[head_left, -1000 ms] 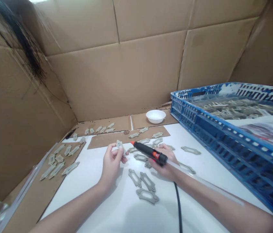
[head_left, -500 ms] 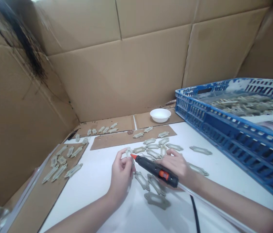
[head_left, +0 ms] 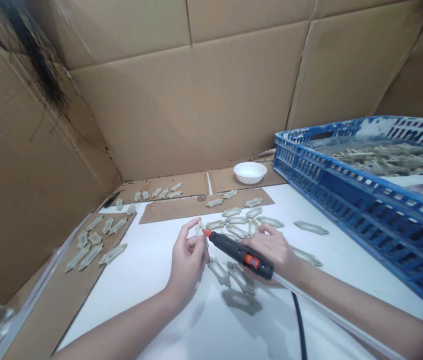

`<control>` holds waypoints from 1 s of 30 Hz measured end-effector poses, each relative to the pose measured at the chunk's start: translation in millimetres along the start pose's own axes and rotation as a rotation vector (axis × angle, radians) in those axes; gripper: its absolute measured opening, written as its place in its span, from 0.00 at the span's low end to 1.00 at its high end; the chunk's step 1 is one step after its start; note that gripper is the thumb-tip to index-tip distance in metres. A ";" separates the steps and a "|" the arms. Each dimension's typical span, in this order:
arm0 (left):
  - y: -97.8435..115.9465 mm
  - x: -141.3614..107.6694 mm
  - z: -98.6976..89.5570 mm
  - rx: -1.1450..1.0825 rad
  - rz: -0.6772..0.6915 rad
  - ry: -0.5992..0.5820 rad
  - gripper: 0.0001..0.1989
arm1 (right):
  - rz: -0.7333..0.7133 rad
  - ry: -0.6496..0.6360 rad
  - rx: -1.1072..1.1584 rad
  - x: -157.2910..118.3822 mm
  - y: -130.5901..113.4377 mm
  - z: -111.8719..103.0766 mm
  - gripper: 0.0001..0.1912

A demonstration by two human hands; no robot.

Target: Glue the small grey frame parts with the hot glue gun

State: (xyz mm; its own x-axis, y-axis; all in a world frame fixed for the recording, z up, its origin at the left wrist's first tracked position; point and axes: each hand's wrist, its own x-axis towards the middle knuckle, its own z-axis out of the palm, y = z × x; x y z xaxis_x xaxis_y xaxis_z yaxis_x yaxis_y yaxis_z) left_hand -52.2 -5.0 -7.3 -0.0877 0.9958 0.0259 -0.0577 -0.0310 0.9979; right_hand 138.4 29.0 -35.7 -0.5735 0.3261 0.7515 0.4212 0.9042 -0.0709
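Note:
My left hand [head_left: 186, 262] is shut on a small, flat grey-beige openwork piece [head_left: 200, 232], which is mostly hidden by my fingers. My right hand [head_left: 273, 250] grips a black hot glue gun [head_left: 239, 254] with an orange nozzle and orange band. Its tip sits right beside the held piece, and I cannot tell whether they touch. A clear glue stick [head_left: 331, 310] runs from the gun's rear toward the lower right. Loose frame-shaped pieces [head_left: 237, 231] lie scattered on the white table [head_left: 139, 300] around both hands.
A blue plastic crate [head_left: 361, 200] heaped with similar pieces stands at the right. A white bowl [head_left: 250, 172] sits on cardboard at the back. Cardboard sheets [head_left: 203, 210] with rows of pieces lie behind and left, within cardboard walls [head_left: 181, 110]. A black cable [head_left: 299, 325] crosses the table's front.
The glue gun's tip has moved in beside the piece in my left hand, and my hands have drawn closer together. The view has shifted, moving the table and crate rightward in the frame.

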 end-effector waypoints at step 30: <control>-6.8 -4.8 -2.8 0.141 0.100 -0.006 0.21 | -0.018 -0.007 -0.038 0.5 -1.7 -1.0 0.08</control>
State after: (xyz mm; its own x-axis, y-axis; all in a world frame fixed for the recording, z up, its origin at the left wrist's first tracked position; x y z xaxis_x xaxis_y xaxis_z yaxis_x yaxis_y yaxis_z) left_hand -54.2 -9.8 -14.4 -0.0796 0.9889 0.1256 0.0909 -0.1182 0.9888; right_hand 138.1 27.4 -34.5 -0.5863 0.3117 0.7478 0.4368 0.8990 -0.0322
